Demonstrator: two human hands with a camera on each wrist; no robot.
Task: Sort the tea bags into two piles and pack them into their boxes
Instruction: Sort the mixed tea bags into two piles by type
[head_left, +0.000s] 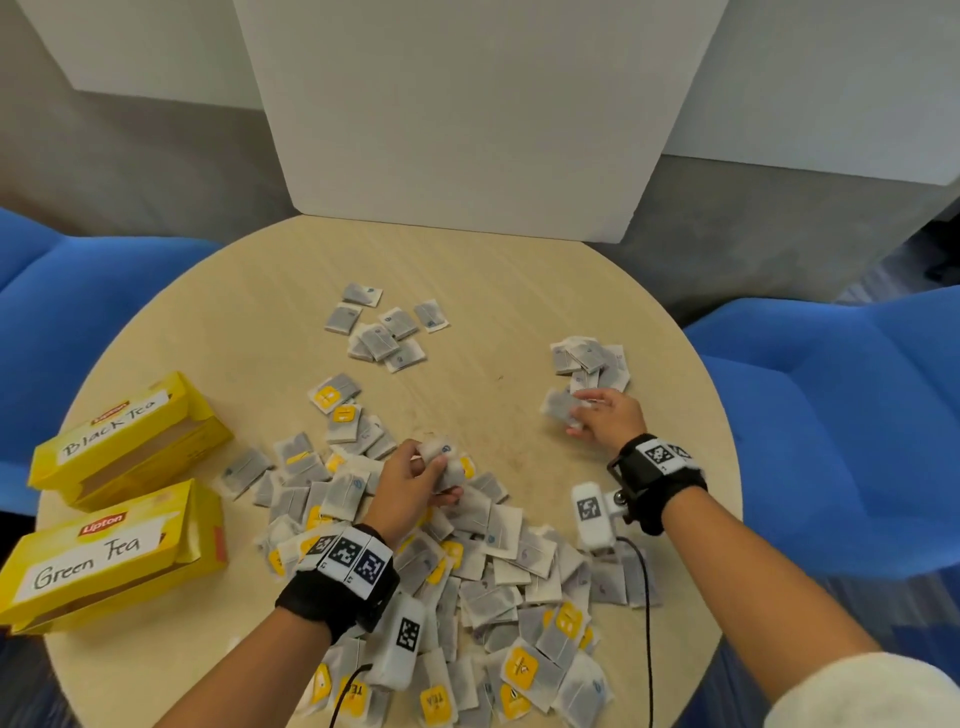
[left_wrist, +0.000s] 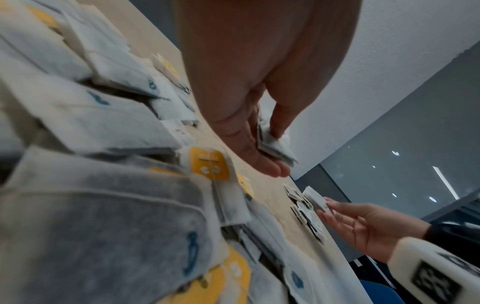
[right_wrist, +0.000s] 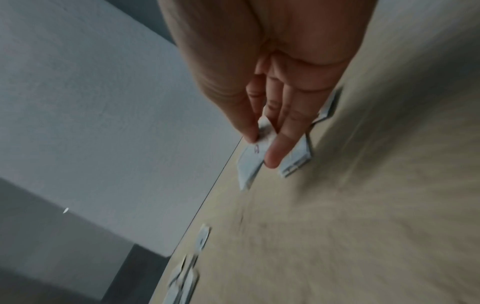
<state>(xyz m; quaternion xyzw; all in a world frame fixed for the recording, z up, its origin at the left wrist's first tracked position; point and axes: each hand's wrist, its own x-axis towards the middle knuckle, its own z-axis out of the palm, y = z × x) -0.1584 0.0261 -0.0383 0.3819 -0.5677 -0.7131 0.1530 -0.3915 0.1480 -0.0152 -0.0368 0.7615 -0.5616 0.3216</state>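
A big mixed heap of tea bags (head_left: 467, 582) covers the near middle of the round table (head_left: 519, 291). My left hand (head_left: 415, 483) hovers over the heap and grips a small stack of tea bags (head_left: 444, 462) (left_wrist: 275, 146) between thumb and fingers. My right hand (head_left: 605, 415) is at the right pile (head_left: 592, 358) and pinches one tea bag (head_left: 561, 405) (right_wrist: 253, 156) just above the table. A smaller far pile (head_left: 384, 327) lies toward the back. Two open yellow boxes stand at the left: Black Tea (head_left: 130, 436) and Green Tea (head_left: 109, 556).
Blue chairs (head_left: 841, 426) flank the table on both sides. A white panel (head_left: 467, 114) stands behind the table's far edge. Bare wood shows between the piles and along the table's far side. Wrist camera cables (head_left: 647, 623) hang over the near heap.
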